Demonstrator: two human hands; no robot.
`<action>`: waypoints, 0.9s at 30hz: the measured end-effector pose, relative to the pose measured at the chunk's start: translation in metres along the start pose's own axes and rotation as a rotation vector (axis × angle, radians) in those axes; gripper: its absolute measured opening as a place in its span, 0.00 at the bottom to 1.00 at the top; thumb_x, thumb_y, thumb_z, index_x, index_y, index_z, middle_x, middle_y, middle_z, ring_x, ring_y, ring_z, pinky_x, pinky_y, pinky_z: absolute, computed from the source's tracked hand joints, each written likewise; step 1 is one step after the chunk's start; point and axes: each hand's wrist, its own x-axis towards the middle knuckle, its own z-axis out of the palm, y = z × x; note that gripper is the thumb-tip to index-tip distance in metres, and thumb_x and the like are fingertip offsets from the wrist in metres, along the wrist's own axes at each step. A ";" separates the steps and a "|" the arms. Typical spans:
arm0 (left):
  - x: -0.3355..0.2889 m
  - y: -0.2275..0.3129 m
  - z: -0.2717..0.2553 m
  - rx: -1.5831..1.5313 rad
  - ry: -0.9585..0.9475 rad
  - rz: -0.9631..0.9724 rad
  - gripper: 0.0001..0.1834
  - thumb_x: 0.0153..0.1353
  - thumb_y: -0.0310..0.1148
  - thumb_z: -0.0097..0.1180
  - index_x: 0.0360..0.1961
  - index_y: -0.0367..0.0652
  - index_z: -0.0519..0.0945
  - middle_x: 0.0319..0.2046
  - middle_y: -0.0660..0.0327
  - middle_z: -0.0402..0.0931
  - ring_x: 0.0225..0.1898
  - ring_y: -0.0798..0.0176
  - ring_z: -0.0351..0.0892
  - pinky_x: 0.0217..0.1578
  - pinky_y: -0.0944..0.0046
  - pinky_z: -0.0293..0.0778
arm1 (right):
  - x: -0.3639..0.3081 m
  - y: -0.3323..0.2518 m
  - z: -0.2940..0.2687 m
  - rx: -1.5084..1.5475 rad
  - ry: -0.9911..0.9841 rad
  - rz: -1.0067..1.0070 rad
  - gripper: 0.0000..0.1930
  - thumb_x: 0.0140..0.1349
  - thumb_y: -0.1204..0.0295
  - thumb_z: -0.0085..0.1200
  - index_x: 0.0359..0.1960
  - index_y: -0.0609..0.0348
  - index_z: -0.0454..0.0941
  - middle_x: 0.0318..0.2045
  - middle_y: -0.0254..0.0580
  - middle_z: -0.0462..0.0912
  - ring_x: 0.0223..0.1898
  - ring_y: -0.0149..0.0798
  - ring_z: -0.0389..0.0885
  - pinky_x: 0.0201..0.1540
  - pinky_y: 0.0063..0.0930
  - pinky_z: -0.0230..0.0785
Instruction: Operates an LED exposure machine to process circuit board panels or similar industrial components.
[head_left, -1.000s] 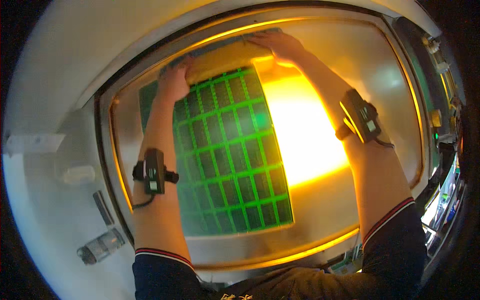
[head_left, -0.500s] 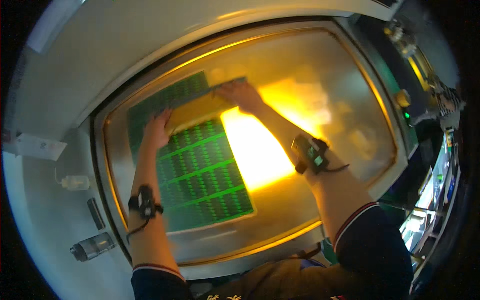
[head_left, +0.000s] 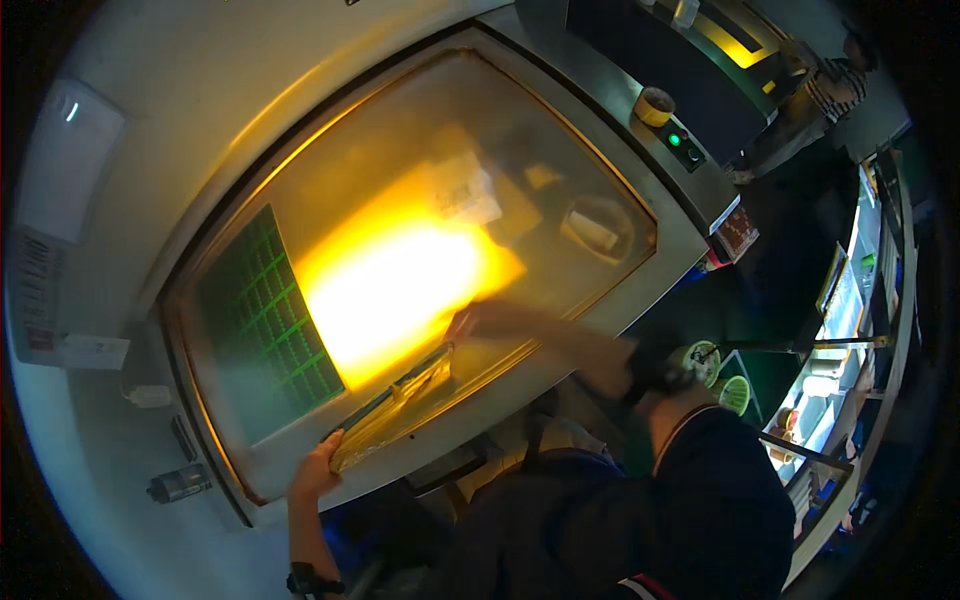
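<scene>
A long, straight scraper (head_left: 392, 393) with a dark bar and a yellowish, shiny body lies slantwise along the near edge of a framed, film-like surface (head_left: 470, 130). My left hand (head_left: 315, 470) grips its near-left end, fingers closed. My right hand (head_left: 472, 322) holds the other end, somewhat blurred. Beyond the scraper, at the left, rests a dark green patterned panel (head_left: 280, 310). Beside it a bright yellow-white glow (head_left: 400, 290) shines through the surface.
A yellowish tape roll (head_left: 654, 105) stands near a control box with a lit green button (head_left: 678, 143). A grey cylinder (head_left: 180, 484) lies at the left. Another person in a striped top (head_left: 835, 92) is at the far right. Light-green baskets (head_left: 733, 395) stand at the right.
The scraper, held in both hands, has come from the far part of the green panel to the surface's near edge. My view has turned, showing more of the right side.
</scene>
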 end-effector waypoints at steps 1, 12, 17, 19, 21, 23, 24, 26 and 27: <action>0.000 0.020 0.000 -0.115 -0.090 -0.058 0.53 0.36 0.20 0.66 0.68 0.53 0.62 0.66 0.58 0.64 0.64 0.47 0.66 0.62 0.53 0.66 | -0.038 0.025 -0.054 -0.189 0.210 0.175 0.25 0.58 0.55 0.55 0.57 0.50 0.74 0.56 0.50 0.74 0.52 0.48 0.77 0.55 0.41 0.69; 0.019 0.034 0.032 -0.103 0.138 0.157 0.49 0.42 0.19 0.60 0.69 0.57 0.60 0.65 0.54 0.65 0.63 0.49 0.67 0.61 0.57 0.66 | -0.325 0.299 -0.224 -1.126 1.136 0.839 0.46 0.51 0.50 0.64 0.67 0.62 0.59 0.63 0.57 0.66 0.65 0.55 0.64 0.67 0.44 0.55; -0.011 0.032 0.033 -0.149 0.104 -0.005 0.46 0.46 0.25 0.58 0.70 0.59 0.59 0.69 0.63 0.59 0.65 0.46 0.65 0.63 0.48 0.62 | -0.257 0.259 -0.228 -0.831 0.795 1.039 0.40 0.58 0.46 0.57 0.67 0.58 0.61 0.65 0.53 0.65 0.67 0.52 0.62 0.67 0.43 0.55; 0.006 0.048 0.035 -0.068 0.118 -0.001 0.47 0.47 0.26 0.58 0.71 0.61 0.58 0.70 0.65 0.56 0.66 0.42 0.62 0.62 0.40 0.60 | -0.277 0.293 -0.271 -0.740 0.604 1.165 0.37 0.61 0.48 0.55 0.67 0.56 0.62 0.64 0.52 0.66 0.66 0.53 0.63 0.67 0.44 0.56; -0.007 0.041 0.047 0.035 0.113 -0.076 0.47 0.48 0.26 0.58 0.71 0.62 0.56 0.71 0.68 0.54 0.67 0.38 0.59 0.62 0.32 0.57 | -0.220 0.281 -0.232 -0.957 0.519 0.925 0.31 0.67 0.52 0.48 0.67 0.55 0.62 0.64 0.49 0.67 0.65 0.49 0.65 0.66 0.42 0.58; -0.039 0.014 0.064 0.012 0.188 -0.142 0.44 0.53 0.28 0.54 0.71 0.68 0.54 0.73 0.75 0.49 0.71 0.38 0.49 0.61 0.20 0.46 | -0.071 0.137 -0.127 -0.440 0.406 0.379 0.29 0.66 0.54 0.49 0.65 0.56 0.65 0.64 0.49 0.68 0.66 0.47 0.65 0.67 0.39 0.56; -0.043 0.000 0.069 0.009 0.171 -0.129 0.44 0.53 0.28 0.54 0.71 0.68 0.54 0.73 0.75 0.49 0.71 0.38 0.49 0.61 0.20 0.46 | -0.037 0.040 -0.085 -0.352 0.264 0.222 0.30 0.64 0.57 0.53 0.64 0.57 0.66 0.63 0.51 0.69 0.66 0.46 0.65 0.68 0.37 0.53; -0.058 -0.044 0.064 0.080 0.137 -0.158 0.43 0.54 0.29 0.55 0.71 0.68 0.55 0.72 0.74 0.50 0.71 0.40 0.50 0.62 0.24 0.47 | 0.021 -0.096 -0.005 -0.227 0.121 0.101 0.30 0.61 0.59 0.57 0.63 0.58 0.68 0.62 0.53 0.70 0.66 0.46 0.65 0.69 0.35 0.51; -0.064 -0.068 0.059 0.112 0.124 -0.176 0.43 0.54 0.30 0.56 0.71 0.68 0.56 0.72 0.74 0.50 0.71 0.41 0.50 0.63 0.25 0.48 | 0.048 -0.127 0.035 -0.223 -0.124 -0.065 0.37 0.57 0.55 0.60 0.65 0.58 0.64 0.66 0.52 0.64 0.68 0.49 0.60 0.70 0.42 0.47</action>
